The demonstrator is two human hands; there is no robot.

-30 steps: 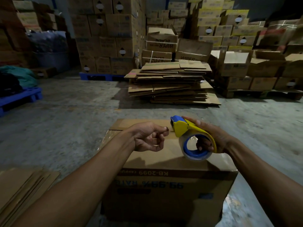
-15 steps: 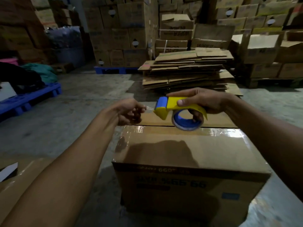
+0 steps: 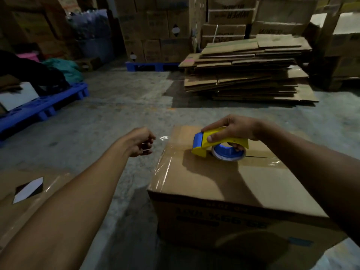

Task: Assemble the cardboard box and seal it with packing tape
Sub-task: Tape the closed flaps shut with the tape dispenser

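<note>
I am looking down at a closed brown cardboard box (image 3: pixel 224 180) sitting on the grey concrete floor (image 3: pixel 120 114), just right of centre and close below me. My right hand (image 3: pixel 233 127) is clamping around a yellow and blue plastic tape dispenser (image 3: pixel 216 143) with a blue-cored roll of clear tape, pressing it onto the box top near the far left corner, over the centre seam. My left hand (image 3: pixel 142 142) is hanging in a loose fist just off the box's left edge, apart from the dispenser; a thin clear strip of packing tape (image 3: pixel 164 137) is running from it toward the box corner, though I cannot tell for sure whether the fingers are pinching it. Glossy tape is already lying across the box top and wrapping down its left side.

At my near left a second brown carton with a white diamond label (image 3: pixel 29 189) is sitting, close under my left forearm. Beyond the box, a low stack of flattened brown cardboard sheets (image 3: pixel 249 69) is lying on the floor, well apart from it. A blue plastic pallet (image 3: pixel 44 106) carrying dark and teal bundles is sitting far left, and tall stacks of brown cartons (image 3: pixel 155 30) are lining the back.

Bare floor is lying open between the box and the flattened stack, and to the left of the box as well.
</note>
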